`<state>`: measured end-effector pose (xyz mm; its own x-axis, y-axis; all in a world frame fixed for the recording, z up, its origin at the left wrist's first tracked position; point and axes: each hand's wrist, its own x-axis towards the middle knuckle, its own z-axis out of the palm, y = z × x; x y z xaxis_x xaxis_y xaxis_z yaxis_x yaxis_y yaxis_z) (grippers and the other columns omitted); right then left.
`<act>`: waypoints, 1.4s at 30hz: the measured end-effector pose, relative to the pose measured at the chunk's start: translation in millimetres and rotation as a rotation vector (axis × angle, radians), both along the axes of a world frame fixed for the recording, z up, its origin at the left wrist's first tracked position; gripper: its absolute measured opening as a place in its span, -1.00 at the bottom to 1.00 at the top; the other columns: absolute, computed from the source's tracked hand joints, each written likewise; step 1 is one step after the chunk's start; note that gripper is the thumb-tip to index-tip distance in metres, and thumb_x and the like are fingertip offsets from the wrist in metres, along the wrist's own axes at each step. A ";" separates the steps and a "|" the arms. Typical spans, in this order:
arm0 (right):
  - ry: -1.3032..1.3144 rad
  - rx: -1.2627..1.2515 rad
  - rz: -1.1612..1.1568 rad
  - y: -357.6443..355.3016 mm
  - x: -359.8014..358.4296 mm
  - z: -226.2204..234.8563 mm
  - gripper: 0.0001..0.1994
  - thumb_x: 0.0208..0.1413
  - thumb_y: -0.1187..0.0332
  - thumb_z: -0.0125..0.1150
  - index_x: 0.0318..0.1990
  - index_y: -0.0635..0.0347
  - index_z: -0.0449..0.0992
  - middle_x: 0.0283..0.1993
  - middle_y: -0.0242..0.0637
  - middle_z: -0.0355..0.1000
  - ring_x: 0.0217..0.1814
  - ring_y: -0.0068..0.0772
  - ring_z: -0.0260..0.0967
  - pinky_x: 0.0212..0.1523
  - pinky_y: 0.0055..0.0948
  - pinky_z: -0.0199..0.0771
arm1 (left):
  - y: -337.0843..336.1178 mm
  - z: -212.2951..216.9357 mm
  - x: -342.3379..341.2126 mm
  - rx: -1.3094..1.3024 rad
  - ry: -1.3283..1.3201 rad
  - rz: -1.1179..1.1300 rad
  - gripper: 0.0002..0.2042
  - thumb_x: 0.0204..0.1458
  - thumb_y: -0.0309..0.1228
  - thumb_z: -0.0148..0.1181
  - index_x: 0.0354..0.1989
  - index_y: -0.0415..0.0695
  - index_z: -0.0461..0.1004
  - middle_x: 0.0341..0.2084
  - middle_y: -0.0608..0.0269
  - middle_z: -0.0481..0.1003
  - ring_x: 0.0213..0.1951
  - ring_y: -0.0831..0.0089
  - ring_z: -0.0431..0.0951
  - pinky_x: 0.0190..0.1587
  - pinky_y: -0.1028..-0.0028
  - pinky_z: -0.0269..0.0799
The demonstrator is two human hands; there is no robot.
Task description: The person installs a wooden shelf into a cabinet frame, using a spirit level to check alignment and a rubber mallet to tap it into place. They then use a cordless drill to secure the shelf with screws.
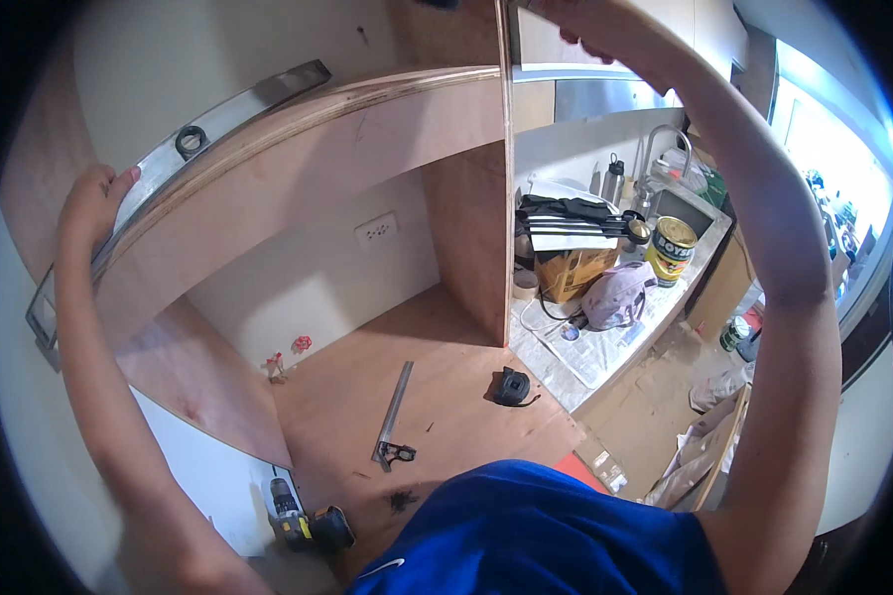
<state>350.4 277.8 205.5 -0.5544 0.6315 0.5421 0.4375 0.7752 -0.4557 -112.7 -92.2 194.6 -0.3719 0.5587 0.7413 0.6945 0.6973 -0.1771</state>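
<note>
A long silver spirit level (pixel 159 177) lies along a curved-looking plywood shelf (pixel 298 139) at upper left. My left hand (pixel 97 203) grips it near its left end, thumb on the face. My right arm reaches up to the top edge, where my right hand (pixel 583 28) is partly cut off beside the front edge of an upright plywood panel (pixel 506 198). Its visible fingertips are curled, but whatever they hold is out of sight. Below the shelf, a combination square (pixel 395 416) and a black tape measure (pixel 512 387) lie on the wooden surface (pixel 337 387).
A yellow-and-black cordless drill (pixel 303 518) lies at lower left. A wall socket (pixel 377 230) is behind the shelf. On the right counter stand a cardboard box (pixel 566 275), a paint can (pixel 671 248), a pale cloth bundle (pixel 617 297) and a sink tap (pixel 655 149).
</note>
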 end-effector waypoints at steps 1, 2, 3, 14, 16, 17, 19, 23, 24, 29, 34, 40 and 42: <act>0.067 0.047 0.025 3.2 7.2 1.5 -0.59 0.44 0.04 0.03 0.35 -0.22 0.50 -0.53 -0.46 0.30 -0.60 -0.65 0.18 -0.62 -0.56 0.22 | 1.9 -0.2 2.6 0.001 0.025 -0.002 -0.39 0.24 0.12 0.14 -0.30 -0.36 0.54 -0.38 -0.27 0.55 -0.29 -0.12 0.58 -0.16 0.12 0.44; 0.124 0.024 0.032 4.7 9.8 -0.4 -0.63 0.43 0.05 0.04 0.23 -0.09 0.56 -0.54 -0.44 0.31 -0.60 -0.62 0.22 -0.62 -0.52 0.25 | -0.4 1.7 6.8 0.001 0.053 0.010 -0.40 0.25 0.12 0.13 -0.31 -0.35 0.54 -0.38 -0.27 0.55 -0.28 -0.13 0.57 -0.16 0.11 0.44; 0.180 0.000 0.041 4.5 14.3 -6.0 -0.63 0.43 0.05 0.06 0.12 0.03 0.63 -0.55 -0.42 0.32 -0.60 -0.59 0.25 -0.61 -0.48 0.28 | -3.4 3.9 12.6 0.012 0.070 0.029 -0.42 0.25 0.11 0.13 -0.31 -0.33 0.55 -0.37 -0.26 0.55 -0.28 -0.14 0.57 -0.17 0.11 0.43; 0.063 -1.234 0.253 -39.1 88.4 -457.5 -0.59 0.39 0.12 0.20 0.30 -0.01 0.49 -0.52 -0.61 0.25 -0.55 -0.69 0.17 -0.54 -0.56 0.23 | 47.5 7.8 92.0 0.157 -0.026 -0.278 -0.63 0.30 -0.09 0.18 -0.30 -0.20 0.56 -0.56 0.01 0.46 -0.49 0.23 0.43 -0.35 0.30 0.33; -0.111 -1.186 0.262 -48.2 92.1 -541.9 -0.35 0.26 0.20 0.38 0.48 -0.06 0.30 -0.52 -0.60 0.28 -0.58 -0.68 0.20 -0.56 -0.54 0.30 | 50.6 9.2 93.7 0.138 0.001 -0.250 -0.63 0.29 -0.09 0.20 -0.32 -0.20 0.55 -0.60 0.05 0.43 -0.52 0.29 0.38 -0.38 0.32 0.31; -0.181 -1.179 0.263 -56.3 91.3 -547.4 -0.34 0.20 0.22 0.43 0.45 -0.04 0.35 -0.49 -0.56 0.35 -0.56 -0.66 0.26 -0.52 -0.53 0.35 | 51.9 5.6 89.7 0.122 0.007 -0.231 -0.63 0.28 -0.09 0.21 -0.33 -0.20 0.54 -0.61 0.07 0.42 -0.53 0.32 0.36 -0.39 0.33 0.29; -0.347 -1.068 0.282 -59.6 88.6 -568.9 -0.38 0.19 0.24 0.42 0.41 -0.04 0.40 -0.46 -0.53 0.41 -0.54 -0.66 0.29 -0.50 -0.51 0.38 | 38.6 6.0 74.3 0.120 0.031 -0.312 -0.63 0.28 -0.09 0.22 -0.34 -0.20 0.53 -0.62 0.10 0.41 -0.54 0.31 0.35 -0.40 0.32 0.29; -0.443 -0.904 0.365 -55.8 88.5 -604.9 -0.36 0.12 0.23 0.40 0.40 -0.06 0.42 -0.33 -0.33 0.56 -0.38 -0.48 0.48 -0.31 -0.39 0.50 | 41.9 -0.6 66.7 0.111 -0.014 -0.299 -0.65 0.26 -0.11 0.24 -0.33 -0.20 0.54 -0.61 0.12 0.44 -0.54 0.32 0.36 -0.40 0.33 0.30; -0.416 -0.762 0.391 -50.3 93.3 -637.8 -0.34 0.10 0.21 0.40 0.40 -0.07 0.41 -0.29 -0.27 0.59 -0.33 -0.43 0.51 -0.25 -0.37 0.52 | 47.8 0.8 71.3 0.113 -0.019 -0.318 -0.65 0.26 -0.11 0.24 -0.33 -0.20 0.54 -0.61 0.12 0.44 -0.53 0.33 0.36 -0.39 0.33 0.30; -0.647 -0.475 0.323 -66.9 81.4 -618.4 -0.44 0.13 0.07 0.28 0.32 -0.17 0.49 -0.04 -0.12 0.63 0.03 -0.01 0.58 0.04 -0.08 0.55 | 47.3 -8.0 77.1 0.109 -0.092 -0.264 -0.67 0.25 -0.12 0.25 -0.31 -0.19 0.56 -0.59 0.12 0.48 -0.52 0.34 0.38 -0.38 0.35 0.32; -0.549 -0.377 0.342 -56.6 86.0 -658.6 -0.39 0.07 0.02 0.36 0.34 -0.28 0.47 -0.05 -0.14 0.53 0.00 0.03 0.55 0.01 -0.05 0.56 | 47.9 -12.2 69.3 0.097 -0.099 -0.299 -0.66 0.26 -0.11 0.24 -0.31 -0.19 0.55 -0.60 0.13 0.46 -0.52 0.34 0.37 -0.37 0.35 0.32; -0.518 -0.402 0.342 -51.1 84.0 -657.6 -0.39 0.13 0.08 0.32 0.38 -0.33 0.41 0.04 -0.12 0.47 0.07 0.05 0.52 0.07 -0.04 0.56 | 57.1 -20.2 87.5 0.138 -0.134 -0.295 -0.65 0.25 -0.12 0.24 -0.32 -0.21 0.54 -0.59 0.12 0.44 -0.50 0.36 0.37 -0.35 0.36 0.30; -0.490 -0.392 0.326 -48.5 77.0 -643.1 -0.38 0.08 0.05 0.39 0.34 -0.24 0.44 0.05 -0.05 0.46 0.08 0.08 0.51 0.08 -0.03 0.55 | 54.6 -22.2 87.3 0.135 -0.149 -0.299 -0.65 0.25 -0.12 0.24 -0.32 -0.22 0.54 -0.58 0.11 0.44 -0.49 0.36 0.37 -0.35 0.36 0.29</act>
